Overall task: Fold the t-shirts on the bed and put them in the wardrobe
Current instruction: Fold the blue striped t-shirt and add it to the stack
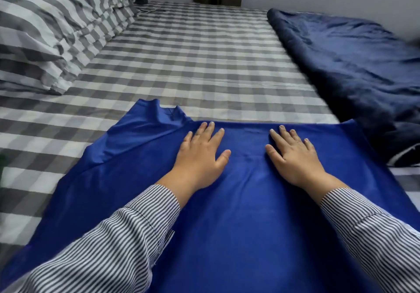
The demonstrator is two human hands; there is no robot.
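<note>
A t-shirt [238,202] lay spread on the bed [193,54] in the lower middle of the frame. The left hand [202,154] and right hand [293,156] rested flat on it, side by side. Pillows [52,36] were stacked at upper left; a blanket [347,61] lay at upper right.
</note>
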